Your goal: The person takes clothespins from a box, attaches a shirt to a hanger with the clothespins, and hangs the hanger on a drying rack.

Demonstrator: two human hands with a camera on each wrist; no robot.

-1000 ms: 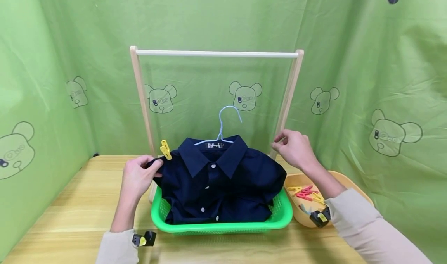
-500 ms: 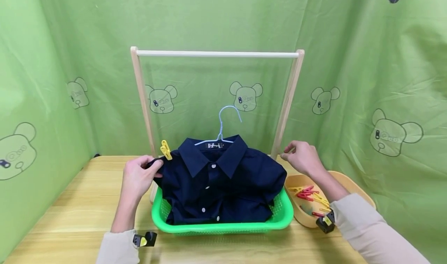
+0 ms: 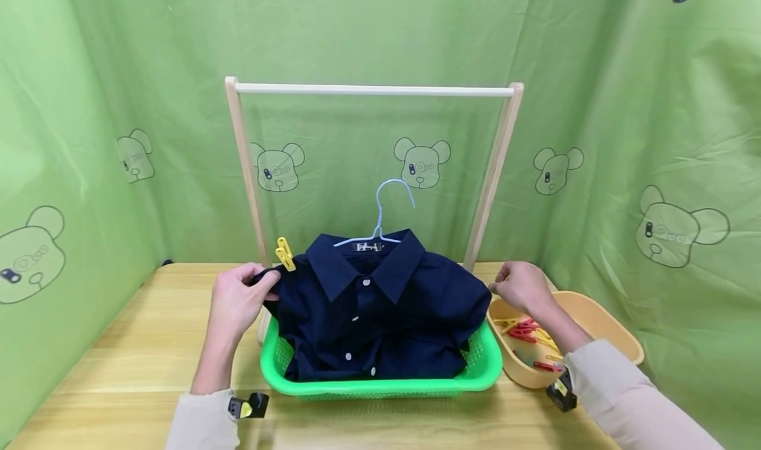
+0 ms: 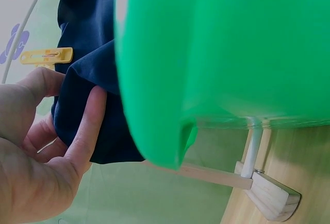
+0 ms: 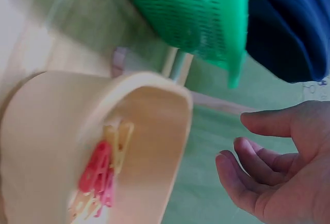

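A navy shirt (image 3: 380, 311) with white buttons lies in a green basket (image 3: 386, 388), its collar around a light blue wire hanger (image 3: 380, 219). My left hand (image 3: 238, 301) pinches the shirt's shoulder at the left, thumb and fingers on the cloth, as the left wrist view also shows. Close by that grip, a yellow clothespin (image 3: 285, 254) is clipped on the same shoulder. My right hand (image 3: 523, 286) hovers over the back of an orange bin (image 3: 618, 331). In the right wrist view its fingers are loosely bent, with nothing between thumb and fingers.
Inside the orange bin lie several clothespins (image 3: 524, 331), red and yellow. Behind the basket stands a wooden rack with a white bar (image 3: 374, 90). Green curtains surround the wooden table (image 3: 131, 357) at the back and sides.
My right hand has moved down and to the right, from beside the rack's right post to over the orange bin. The left hand keeps its hold on the shirt.
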